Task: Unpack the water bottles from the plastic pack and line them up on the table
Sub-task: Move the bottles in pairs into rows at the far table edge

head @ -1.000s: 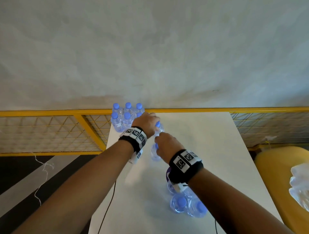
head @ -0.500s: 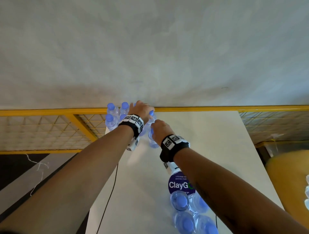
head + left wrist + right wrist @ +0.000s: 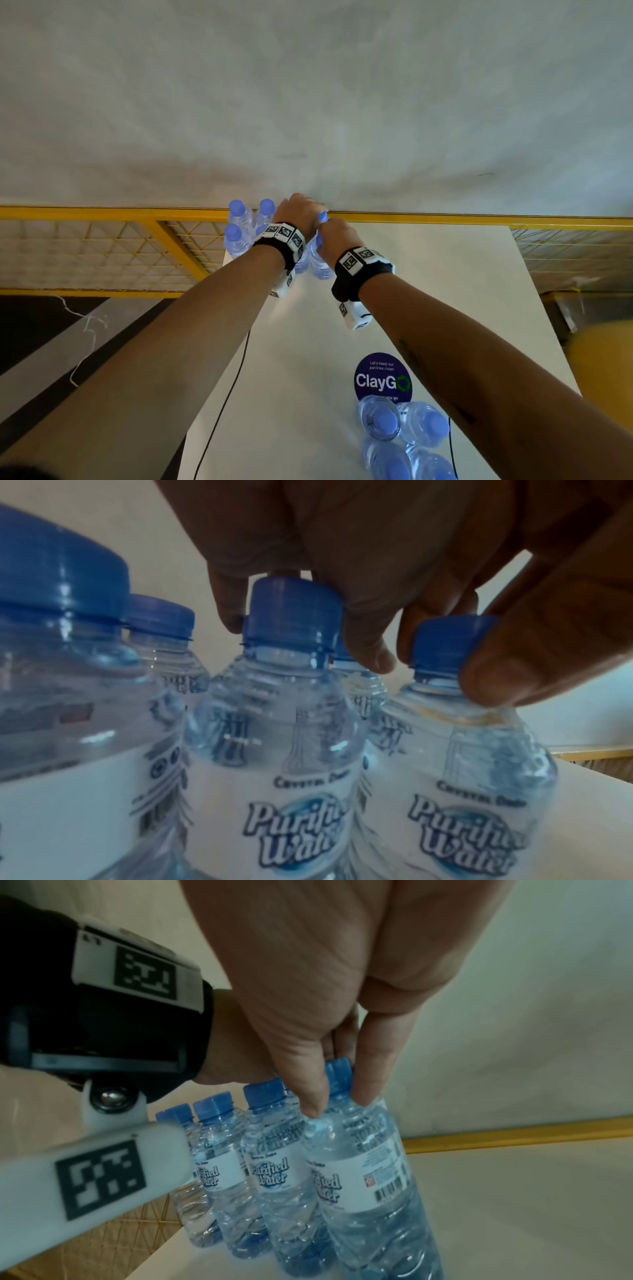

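At the table's far left corner, clear ribbed bottles of water stand clustered. Right hand pinches one blue cap; left hand pinches another bottle's neck.

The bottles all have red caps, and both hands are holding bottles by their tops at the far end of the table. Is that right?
Not quite. The caps are blue, not red, as the right wrist view shows. The rest holds: the right hand pinches the top of a bottle, the left hand grips bottle tops, at the far end of the table.
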A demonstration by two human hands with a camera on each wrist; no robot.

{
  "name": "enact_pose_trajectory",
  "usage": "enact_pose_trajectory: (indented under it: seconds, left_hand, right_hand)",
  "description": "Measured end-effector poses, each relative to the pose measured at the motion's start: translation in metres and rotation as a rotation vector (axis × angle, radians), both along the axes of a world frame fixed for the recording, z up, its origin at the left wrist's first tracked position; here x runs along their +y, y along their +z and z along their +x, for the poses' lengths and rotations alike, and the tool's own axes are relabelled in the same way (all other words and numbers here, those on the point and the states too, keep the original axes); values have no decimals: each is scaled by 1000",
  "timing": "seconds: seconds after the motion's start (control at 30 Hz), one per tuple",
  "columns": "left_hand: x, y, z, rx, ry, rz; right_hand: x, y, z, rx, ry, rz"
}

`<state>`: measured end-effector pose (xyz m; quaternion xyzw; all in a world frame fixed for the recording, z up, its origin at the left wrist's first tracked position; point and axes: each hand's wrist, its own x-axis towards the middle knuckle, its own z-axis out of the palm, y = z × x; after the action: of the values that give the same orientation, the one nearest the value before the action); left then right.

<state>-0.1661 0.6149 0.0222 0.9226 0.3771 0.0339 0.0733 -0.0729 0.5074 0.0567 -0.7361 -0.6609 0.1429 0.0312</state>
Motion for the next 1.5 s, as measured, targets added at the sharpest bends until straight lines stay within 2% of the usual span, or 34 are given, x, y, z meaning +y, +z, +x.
enact_pose_trajectory:
  seconds: [0.4, 0.53, 0.63, 0.73, 0.83, 0.9, 0.97, 1.07, 1.2, 1.37, 1.5]
  left_hand:
    - [1, -6, 2, 38, 53, -46]
    - [-16, 17, 0, 21, 94, -78]
    - [-30, 26, -11, -54, 118, -83]
    - [-50, 40, -21, -115, 137, -52]
    - [-94, 52, -28, -186, 77, -59]
    - [-134, 56, -32, -275, 2, -141]
    - [-177, 58, -37, -295, -114, -268]
    - [-241, 58, -44, -265, -282, -461]
    - [-310, 54, -52, -160, -355, -596]
    - [-348, 43, -49, -61, -381, -509]
    - [-356, 36, -45, -14, -269, -448]
  right_hand:
    - [5, -2, 3, -50, 41, -2]
    - [0, 4, 2, -5, 37, -25]
    - [-15, 12, 8, 47, -1, -90]
    - [-47, 25, 16, 107, -35, -63]
    - [-96, 32, 19, 137, -14, -61]
    - [-135, 40, 19, 119, 24, -110]
    - [-179, 52, 17, 162, 57, -176]
    - [-242, 67, 11, 152, 106, -303]
    - [-309, 76, 6, 175, 95, -346]
    - [-357, 55, -7, 96, 102, -347]
    - [-377, 30, -22, -81, 137, -309]
